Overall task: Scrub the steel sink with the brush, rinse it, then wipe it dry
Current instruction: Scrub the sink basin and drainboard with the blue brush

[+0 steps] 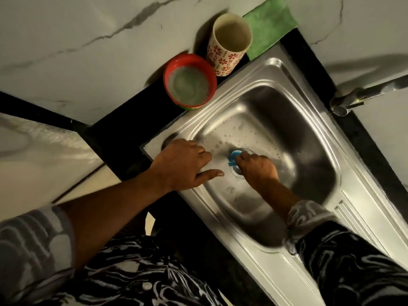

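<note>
Wet steel sink (298, 133) basin, blue brush (234, 156) low inside, clamped within curled right-hand fingers (245, 161); left-hand fingers (202, 152) apart on rim.

Black-and-white swirl-patterned sleeves (309, 217), rolled up on both forearms.

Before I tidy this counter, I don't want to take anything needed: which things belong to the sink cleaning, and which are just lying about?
For the job: steel sink; blue brush, gripped by the right hand in the basin; left hand, resting on the rim; tap, for rinsing; green cloth, likely for drying.
Lying about: patterned cup; red bowl, contents unclear.
</note>
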